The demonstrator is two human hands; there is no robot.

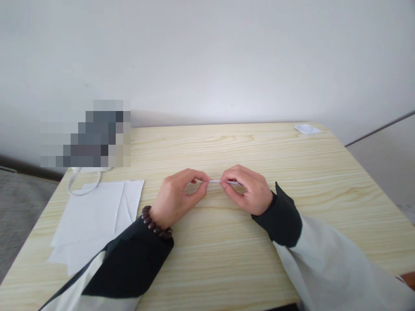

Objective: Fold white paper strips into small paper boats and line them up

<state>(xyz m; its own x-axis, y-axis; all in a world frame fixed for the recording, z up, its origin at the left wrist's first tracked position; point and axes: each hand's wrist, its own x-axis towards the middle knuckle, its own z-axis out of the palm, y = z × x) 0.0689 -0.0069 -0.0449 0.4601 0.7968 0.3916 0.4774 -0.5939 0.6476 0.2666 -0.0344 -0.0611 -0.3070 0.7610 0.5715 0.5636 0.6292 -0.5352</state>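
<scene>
Both my hands meet over the middle of a light wooden table (246, 268). My left hand (177, 196) pinches the left end of a thin white strip of folded paper (214, 182) between thumb and fingers. My right hand (248, 188) pinches the strip's right end, fingers curled over it. The strip lies level just above the tabletop, and most of its length is hidden inside my fingers. A dark bead bracelet (155, 224) circles my left wrist.
Several white paper sheets (94, 220) lie stacked at the table's left, with a white cord loop (82, 183) at their far edge. A small white paper piece (306, 128) sits at the far right corner. A white wall stands behind the table.
</scene>
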